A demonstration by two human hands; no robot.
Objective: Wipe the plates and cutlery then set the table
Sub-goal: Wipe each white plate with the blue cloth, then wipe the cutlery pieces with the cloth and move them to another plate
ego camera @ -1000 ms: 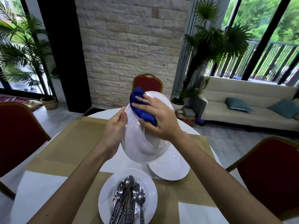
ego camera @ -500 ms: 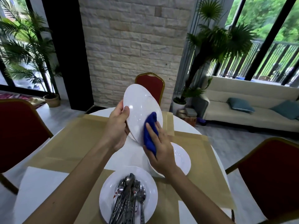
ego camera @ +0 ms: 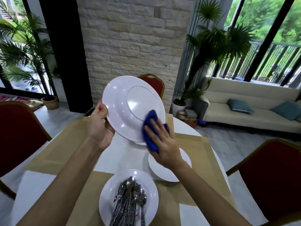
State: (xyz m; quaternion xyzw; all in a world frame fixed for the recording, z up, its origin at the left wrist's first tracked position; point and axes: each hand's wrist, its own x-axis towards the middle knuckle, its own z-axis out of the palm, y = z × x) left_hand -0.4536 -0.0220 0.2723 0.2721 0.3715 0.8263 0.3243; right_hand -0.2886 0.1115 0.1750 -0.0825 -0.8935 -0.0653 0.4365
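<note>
Your left hand point(ego camera: 99, 126) grips the raised plate point(ego camera: 127, 103); your right hand point(ego camera: 162, 144), fingers flat, presses the cloth point(ego camera: 150, 117) at its 5 o'clock. Cutlery point(ego camera: 128, 199) fills the near plate point(ego camera: 152, 191).

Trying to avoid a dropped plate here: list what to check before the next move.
1. Left hand grips the raised plate by its rim: ok.
2. Right hand presses the blue cloth on that plate: ok.
3. Plate's other face wiped: cannot tell.
4. Bare placemat free for setting down: ok.
5. Cutlery laid out: not ok, piled on the near plate.
</note>
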